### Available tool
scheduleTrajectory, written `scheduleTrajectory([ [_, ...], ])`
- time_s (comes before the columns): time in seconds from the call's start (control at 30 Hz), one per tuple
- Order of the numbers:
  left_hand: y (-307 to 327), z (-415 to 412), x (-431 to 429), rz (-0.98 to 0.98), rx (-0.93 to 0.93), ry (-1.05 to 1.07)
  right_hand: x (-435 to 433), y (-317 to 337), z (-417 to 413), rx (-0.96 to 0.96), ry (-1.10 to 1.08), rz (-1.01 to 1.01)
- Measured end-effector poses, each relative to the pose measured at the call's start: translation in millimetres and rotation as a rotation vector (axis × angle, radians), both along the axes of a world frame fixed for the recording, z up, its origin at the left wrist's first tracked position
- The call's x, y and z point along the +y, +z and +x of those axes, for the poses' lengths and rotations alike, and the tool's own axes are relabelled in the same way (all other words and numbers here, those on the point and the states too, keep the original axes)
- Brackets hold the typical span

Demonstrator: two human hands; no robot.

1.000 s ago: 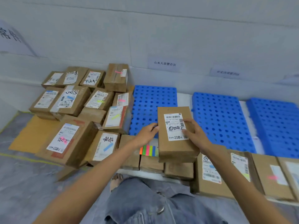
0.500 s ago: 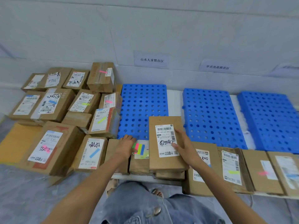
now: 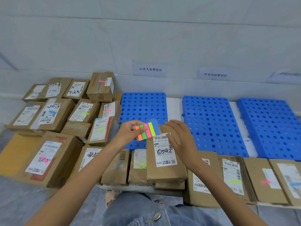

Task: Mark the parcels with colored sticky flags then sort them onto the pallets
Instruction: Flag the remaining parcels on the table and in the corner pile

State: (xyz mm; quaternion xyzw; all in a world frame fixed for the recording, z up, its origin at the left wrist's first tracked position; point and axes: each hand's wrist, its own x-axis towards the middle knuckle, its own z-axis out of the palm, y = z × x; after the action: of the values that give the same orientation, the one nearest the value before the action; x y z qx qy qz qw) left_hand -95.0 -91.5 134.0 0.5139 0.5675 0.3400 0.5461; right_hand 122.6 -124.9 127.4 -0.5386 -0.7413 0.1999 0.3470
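Sticky flags (image 3: 147, 131) pinched in left hand (image 3: 128, 136) above the parcel (image 3: 166, 172) (right hand (image 3: 180, 141) loose-fingered, empty).

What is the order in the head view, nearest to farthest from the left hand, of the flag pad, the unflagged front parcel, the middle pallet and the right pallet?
1. The flag pad: held in the left hand itself.
2. The front parcel: just right of the hand and below it.
3. The middle pallet: further right.
4. The right pallet: at the far right.
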Motion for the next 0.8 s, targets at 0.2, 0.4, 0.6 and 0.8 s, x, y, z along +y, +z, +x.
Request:
scheduleTrajectory([
  [0.2,37.3,29.9,-15.7,-0.053,-0.139,-0.094,8.2,19.9,-2.8,-0.043,0.143,0.163],
  [0.4,40.9,38.3,-25.8,-0.154,-0.267,-0.050,3.3,20.4,6.9,-0.225,0.110,0.407],
  [0.6,38.7,50.6,-32.6,-0.137,-0.280,-0.002,-1.4,25.5,11.8,-0.369,0.059,0.489],
  [0.8,38.5,57.1,-39.5,-0.130,-0.277,0.019,-2.9,25.2,14.1,-0.292,0.045,0.430],
])
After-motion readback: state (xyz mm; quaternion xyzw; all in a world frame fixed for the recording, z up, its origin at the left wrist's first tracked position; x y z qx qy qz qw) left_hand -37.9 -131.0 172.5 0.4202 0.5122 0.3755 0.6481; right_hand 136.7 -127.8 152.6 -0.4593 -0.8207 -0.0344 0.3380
